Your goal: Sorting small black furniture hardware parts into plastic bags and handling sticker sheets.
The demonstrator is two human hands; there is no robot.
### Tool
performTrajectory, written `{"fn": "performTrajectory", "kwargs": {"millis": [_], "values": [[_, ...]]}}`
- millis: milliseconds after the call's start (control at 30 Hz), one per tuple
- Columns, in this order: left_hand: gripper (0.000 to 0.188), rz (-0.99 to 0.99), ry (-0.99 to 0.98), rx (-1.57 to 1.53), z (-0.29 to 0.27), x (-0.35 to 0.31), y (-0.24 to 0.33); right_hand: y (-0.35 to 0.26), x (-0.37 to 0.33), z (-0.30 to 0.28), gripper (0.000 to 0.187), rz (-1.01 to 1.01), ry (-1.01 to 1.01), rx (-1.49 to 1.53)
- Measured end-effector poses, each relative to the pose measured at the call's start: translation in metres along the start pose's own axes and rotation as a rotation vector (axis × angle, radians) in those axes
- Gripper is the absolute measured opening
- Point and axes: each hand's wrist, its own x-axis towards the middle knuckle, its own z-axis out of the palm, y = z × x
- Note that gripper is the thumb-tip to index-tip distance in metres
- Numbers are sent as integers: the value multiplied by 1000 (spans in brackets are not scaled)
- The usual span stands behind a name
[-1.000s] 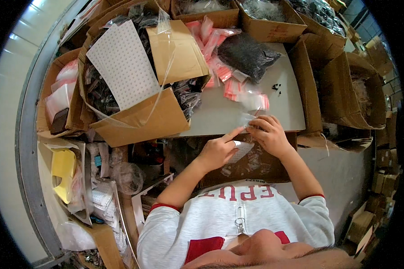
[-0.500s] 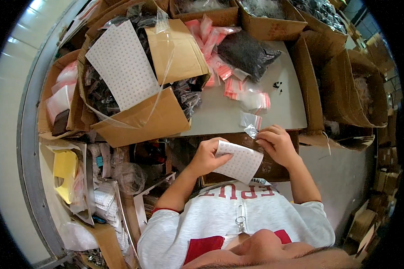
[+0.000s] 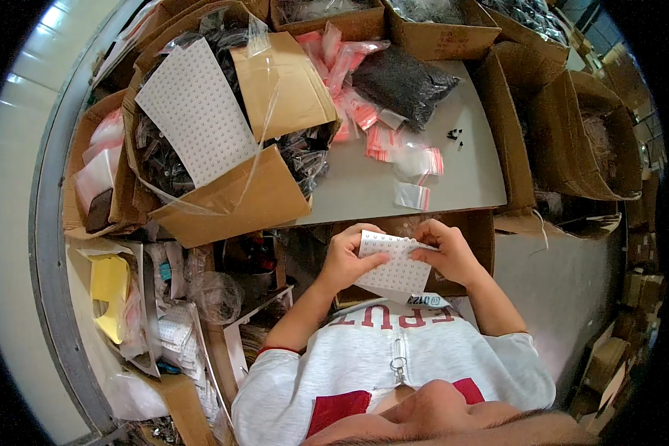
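A white sheet of small stickers (image 3: 394, 269), printed with rows of small dark marks, is held in front of my chest. My left hand (image 3: 347, 256) is closed on its left edge, thumb on top. My right hand (image 3: 447, 251) is closed at the upper right edge, its thumb and fingers pinched there; whether a loose sticker sits between the fingertips is too small to tell. Just beyond my hands, small clear zip bags (image 3: 412, 195) with red strips lie near the table's front edge.
More zip bags (image 3: 383, 141) and a large bag of black parts (image 3: 405, 85) lie on the grey table (image 3: 468, 175). A few small black pieces (image 3: 453, 135) are at its right. An open carton (image 3: 234, 197) at left bears larger sticker sheets (image 3: 197, 111). Cartons (image 3: 509, 126) line the right side.
My right hand has come back from the table's front edge, where it was by a shiny clear bag, to the sticker sheet. That bag no longer shows there. My left hand keeps its hold.
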Motion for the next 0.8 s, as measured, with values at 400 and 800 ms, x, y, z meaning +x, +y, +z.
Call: {"fn": "performTrajectory", "kwargs": {"millis": [400, 800], "values": [[15, -20, 97, 158, 7, -1, 5, -15, 2, -3, 19, -250, 154, -440], [15, 43, 151, 193, 2, 3, -1, -24, 21, -27, 13, -220, -85, -315]]}}
